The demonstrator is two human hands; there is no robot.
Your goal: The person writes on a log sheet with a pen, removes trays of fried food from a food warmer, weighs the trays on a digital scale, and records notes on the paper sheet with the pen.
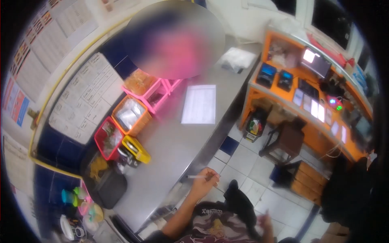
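My left hand (204, 185) is closed around a slim pen (196, 176) in front of the steel counter's edge. The pen lies roughly level, its end sticking out to the left of my fingers. Lower right, beside my body, my right hand (266, 223) is small and smeared, so its fingers cannot be read. Between the two hands is a black item (241, 202) against my patterned shirt; I cannot make out what it is. A printed sheet of paper (199, 104) rests on the counter (164, 162), apart from both hands.
Along the wall stand pink (152, 94), orange (131, 117), red (108, 137) and yellow (136, 149) baskets, plus a dark bin (109, 188). To the right, an orange desk (283, 91) carries several phones and a laptop (315, 62). Brown stools (283, 139) stand below it.
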